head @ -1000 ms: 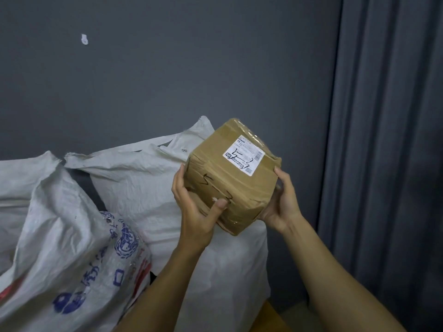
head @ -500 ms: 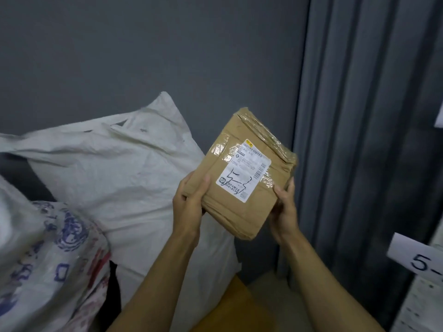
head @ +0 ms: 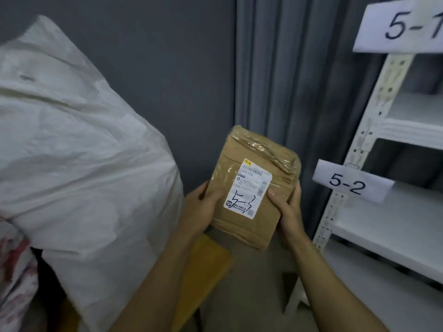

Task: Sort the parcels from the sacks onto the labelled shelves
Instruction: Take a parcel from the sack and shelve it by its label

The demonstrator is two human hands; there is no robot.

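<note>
1. Two sacks on the left: a big white sack (head: 84,152) and a red-printed sack (head: 14,271) at the near-left edge
2. One white shelf rack (head: 359,152) on the right
3. One brown, taped cardboard parcel (head: 263,219), crumpled at its far end, with a white sticker (head: 247,190) bearing black handwriting; it is held mid-scene, between sack and rack
4. Two hands: left hand (head: 203,209) and right hand (head: 287,212) clamped on the parcel's near sides
5. Two shelf tags: tag 5-1 (head: 407,27), tag 5-2 (head: 347,185)

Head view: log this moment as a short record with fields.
held item: brown taped cardboard parcel, upright, label facing the camera
label: white shipping sticker, handwriting looks like 5-3
left hand: grips the parcel's left edge
right hand: grips its right edge
left of parcel: bulging white woven sack
right of parcel: white metal shelf rack with tag 5-1, tag 5-2
behind: grey curtain
</note>
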